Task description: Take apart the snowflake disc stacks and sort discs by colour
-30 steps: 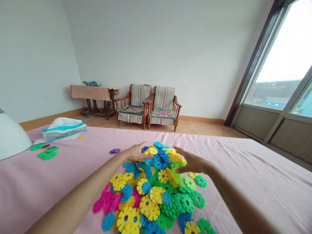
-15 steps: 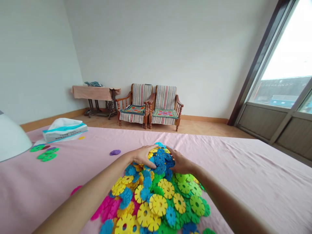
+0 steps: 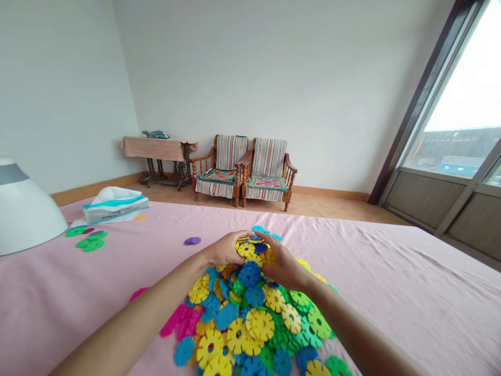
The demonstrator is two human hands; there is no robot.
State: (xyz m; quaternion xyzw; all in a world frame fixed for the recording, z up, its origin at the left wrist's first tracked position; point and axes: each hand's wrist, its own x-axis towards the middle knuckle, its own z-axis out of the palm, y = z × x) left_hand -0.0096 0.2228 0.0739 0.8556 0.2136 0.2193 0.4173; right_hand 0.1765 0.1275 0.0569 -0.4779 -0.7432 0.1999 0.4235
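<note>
A heap of flat plastic snowflake discs [image 3: 250,318] in yellow, blue, green and pink lies on the pink cloth [image 3: 391,282] in front of me. My left hand [image 3: 225,249] and my right hand [image 3: 282,266] curl around the far top of the heap. Between them they cup a bunch of yellow and blue discs [image 3: 252,253], fingers closed against it from both sides. A few blue discs [image 3: 261,230] lie just beyond my fingertips.
A lone purple disc [image 3: 192,241] and a pink one [image 3: 138,293] lie to the left. Further left are several green discs [image 3: 88,239], a tissue pack [image 3: 115,204] and a white dome-shaped object [image 3: 23,211]. Two wooden armchairs [image 3: 245,169] stand by the far wall.
My hands went from spread apart over the heap to pressed together around a bunch of discs at its far end. The heap has been pushed closer together.
</note>
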